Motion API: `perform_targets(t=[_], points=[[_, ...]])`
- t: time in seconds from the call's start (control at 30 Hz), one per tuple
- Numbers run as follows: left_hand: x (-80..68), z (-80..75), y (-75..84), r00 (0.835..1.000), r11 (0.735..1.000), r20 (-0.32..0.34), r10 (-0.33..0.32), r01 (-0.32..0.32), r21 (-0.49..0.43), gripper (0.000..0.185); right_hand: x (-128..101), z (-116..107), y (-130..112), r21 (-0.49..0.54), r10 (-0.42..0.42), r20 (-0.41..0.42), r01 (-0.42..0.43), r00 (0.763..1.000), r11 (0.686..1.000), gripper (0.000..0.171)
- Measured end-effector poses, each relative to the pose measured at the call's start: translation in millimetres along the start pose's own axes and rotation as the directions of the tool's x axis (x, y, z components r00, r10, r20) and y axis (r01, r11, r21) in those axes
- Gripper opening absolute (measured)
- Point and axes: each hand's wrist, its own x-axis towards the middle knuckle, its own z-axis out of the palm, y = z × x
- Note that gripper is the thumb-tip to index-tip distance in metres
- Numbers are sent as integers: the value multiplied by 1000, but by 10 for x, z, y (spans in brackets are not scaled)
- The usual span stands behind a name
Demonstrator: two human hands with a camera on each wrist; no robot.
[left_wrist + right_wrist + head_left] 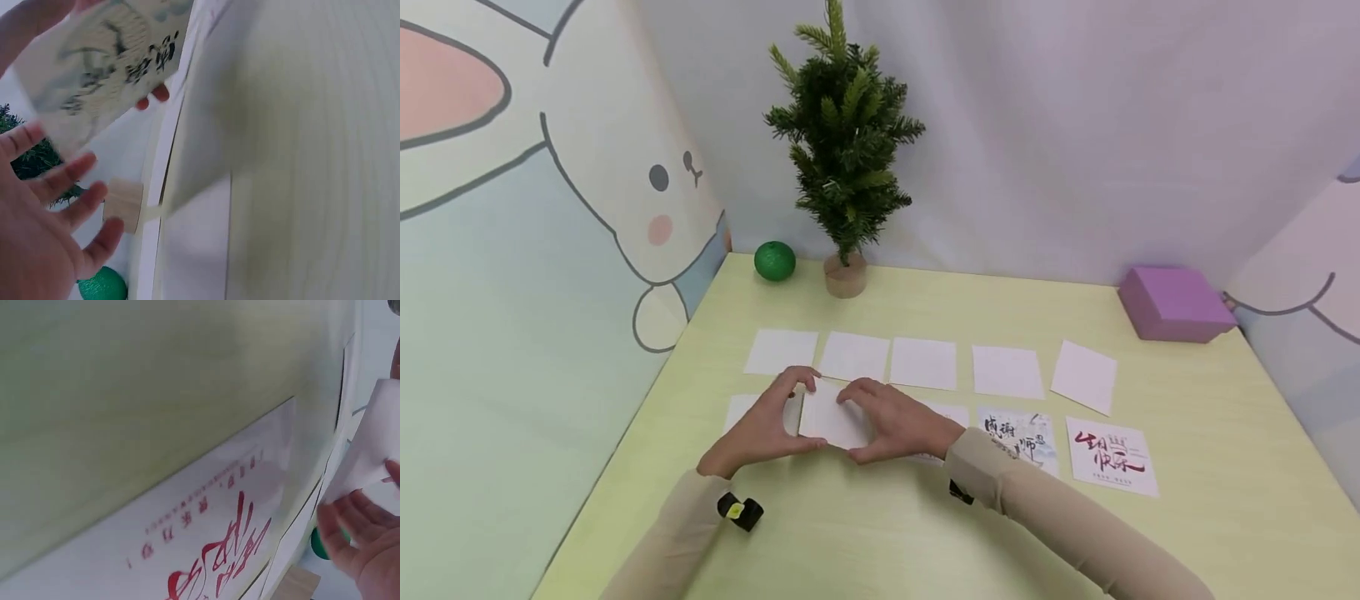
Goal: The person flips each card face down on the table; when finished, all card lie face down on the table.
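Observation:
Between my two hands is a white card (835,415), blank side up in the head view. The left wrist view shows the printed face of this card (119,69), with black brush lettering. My left hand (767,423) holds its left end, thumb at the near edge and index finger at the far edge, other fingers spread. My right hand (904,421) grips the right end, fingertips (160,92) showing below the card. Beneath and beside the hands lie a blank card (739,408) and a partly hidden printed card (953,412).
A row of blank cards (923,363) lies farther back. To the right are a card with black lettering (1037,433) and one with red lettering (1112,454). Along the back stand a green ball (774,261), a small artificial tree (850,142) and a purple box (1180,304).

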Motion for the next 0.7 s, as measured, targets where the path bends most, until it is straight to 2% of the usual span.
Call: perform_targets(t=[0.1, 0.17, 0.3, 0.4, 0.5, 0.6, 0.7], points=[[-17, 4, -40, 1000, 988, -6, -12, 13, 154, 63, 7, 21, 4, -133, 55, 30, -50, 998, 990, 64], [-22, 24, -74, 1000, 967, 2, -10, 9, 255, 59, 23, 55, 18, -201, 71, 50, -60, 996, 978, 61], [-3, 102, -121, 996, 914, 85, -10, -25, 405, 51, 27, 95, 41, -290, 79, 71, -55, 994, 955, 58], [3, 140, -108, 992, 895, 123, -37, -22, 446, 47, 25, 106, 51, -329, 79, 85, -47, 993, 943, 59], [13, 149, -72, 991, 888, 122, -61, -2, 460, 43, 14, 100, 64, -330, 81, 101, -44, 992, 943, 59], [67, 168, -22, 991, 872, 119, -52, -13, 489, 41, -36, 52, 106, -291, 98, 100, -65, 990, 954, 59], [217, 255, 77, 989, 862, 149, -11, -66, 502, 41, -202, -42, 194, -216, 130, 71, -112, 989, 970, 60]])
